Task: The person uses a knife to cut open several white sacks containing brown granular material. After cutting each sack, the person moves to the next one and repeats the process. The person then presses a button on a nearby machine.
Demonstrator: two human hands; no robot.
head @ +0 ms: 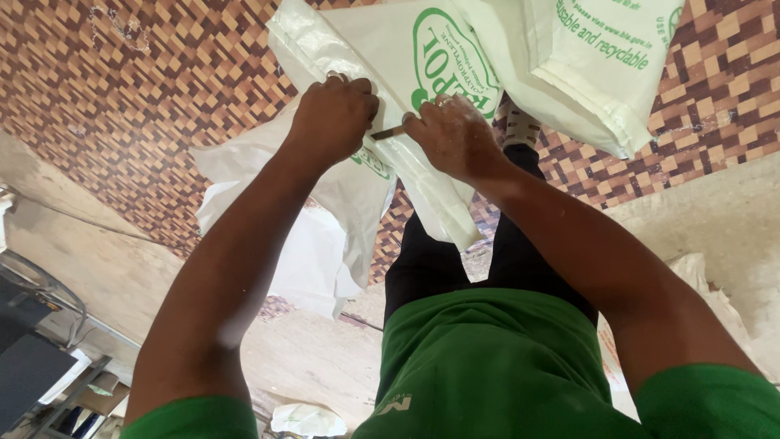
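Sacks of white woven plastic with green print fill the upper middle of the view, and the one being handled (422, 175) hangs as a long folded strip from between the two hands down over the person's dark trousers (455, 260). Left hand (331, 118) is closed in a fist around the sack's upper fold, knuckles toward the camera. Right hand (453, 134) is just beside it, fingers curled and pinching the same fold; a short brown stick-like tool (388, 132) shows in the gap between the two hands, one end under the right fingers, though what it is cannot be told. A second sack (593, 65) lies to the upper right, its thick folded edge overlapping the first, and more crumpled white sacking (317, 244) hangs below the left forearm. Under all of it is a floor (162, 89) of small brown, tan and cream tiles in a woven pattern, which meets bare pale concrete (97, 260) along a slanted edge at left and again at right. One patterned shoe (516, 126) peeks out beyond the right wrist, on the tiles. Nearest the camera is the person's green shirt (487, 366). Dark metal-framed objects (32, 358) sit at the lower left corner, too cut off to identify.
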